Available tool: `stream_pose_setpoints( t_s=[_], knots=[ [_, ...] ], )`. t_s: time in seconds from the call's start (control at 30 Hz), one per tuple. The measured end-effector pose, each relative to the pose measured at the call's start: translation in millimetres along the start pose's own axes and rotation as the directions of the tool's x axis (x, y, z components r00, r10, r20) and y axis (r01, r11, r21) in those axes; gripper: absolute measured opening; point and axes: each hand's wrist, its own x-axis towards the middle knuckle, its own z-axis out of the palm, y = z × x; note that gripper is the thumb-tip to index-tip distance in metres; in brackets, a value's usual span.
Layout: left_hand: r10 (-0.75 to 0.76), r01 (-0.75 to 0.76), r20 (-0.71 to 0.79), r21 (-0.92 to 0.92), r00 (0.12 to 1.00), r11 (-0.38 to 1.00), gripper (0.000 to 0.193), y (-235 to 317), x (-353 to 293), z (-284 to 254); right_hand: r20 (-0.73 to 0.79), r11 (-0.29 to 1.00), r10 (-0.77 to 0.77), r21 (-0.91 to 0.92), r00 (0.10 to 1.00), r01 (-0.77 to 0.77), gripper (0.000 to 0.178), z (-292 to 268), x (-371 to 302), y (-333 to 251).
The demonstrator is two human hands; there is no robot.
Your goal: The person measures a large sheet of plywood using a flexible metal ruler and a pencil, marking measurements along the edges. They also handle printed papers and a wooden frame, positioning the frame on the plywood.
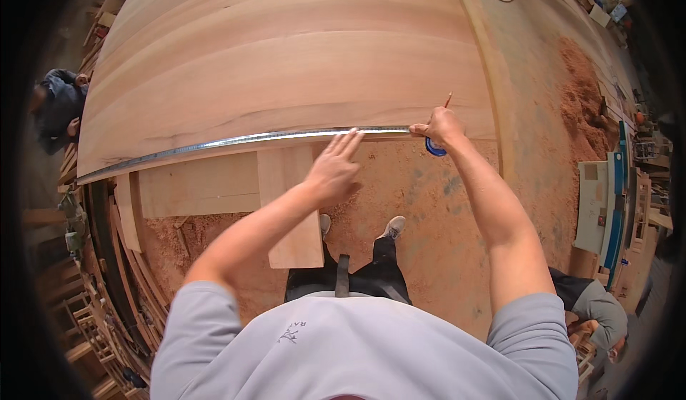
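Observation:
A large wooden panel (300, 64) lies before me. Along its near edge a steel tape measure blade (250, 140) is stretched from the far left corner to my right hand. My right hand (441, 127) is closed around the tape measure, whose blue case (435, 147) shows below the fingers. A red pencil (449, 100) sticks up from the same hand. My left hand (337, 170) has its fingers stretched out, the tips at the blade near the panel's edge. Its palm side is hidden.
Light boards (291, 207) stand beneath the panel's near edge. Sawdust (582, 92) is heaped at the right. One person (57, 107) is at the far left, another (600, 314) at the lower right. Wood strips (132, 257) lie along the left, and a blue-edged piece (613, 207) stands at the right.

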Motion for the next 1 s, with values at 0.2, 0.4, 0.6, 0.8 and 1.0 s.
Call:
stream_pose_setpoints(
  t_s=[0.2, 0.4, 0.6, 0.8, 1.0],
  knots=[
    [-0.192, 0.193, -0.024, 0.152, 0.981, 0.969, 0.028, 25.6, 52.7, 41.4, 0.073, 1.000, -0.003, -0.028, 0.997, 0.005, 0.070, -8.1, -3.3, -16.0],
    [-0.184, 0.210, -0.141, 0.203, 0.973, 0.956, 0.022, 16.3, 49.9, 62.6, 0.019, 0.995, -0.056, 0.087, 0.998, 0.055, 0.076, -8.7, -7.1, -14.7],
    [-0.202, 0.226, -0.196, 0.108, 0.959, 0.968, 0.017, 23.4, 52.0, 65.9, 0.076, 0.983, -0.181, 0.051, 0.980, 0.178, 0.071, -38.5, -13.1, 19.0],
    [-0.206, 0.224, -0.183, 0.084, 0.961, 0.971, 0.016, 32.8, 56.6, 55.8, 0.105, 0.995, -0.082, 0.063, 0.991, 0.075, 0.055, -77.5, 1.8, 163.0],
    [-0.237, 0.251, -0.217, 0.035, 0.947, 0.967, 0.017, 38.4, 59.5, 54.0, -0.025, 0.996, -0.006, 0.093, 1.000, 0.008, 0.053, -107.8, -7.2, 273.4]
  ],
)
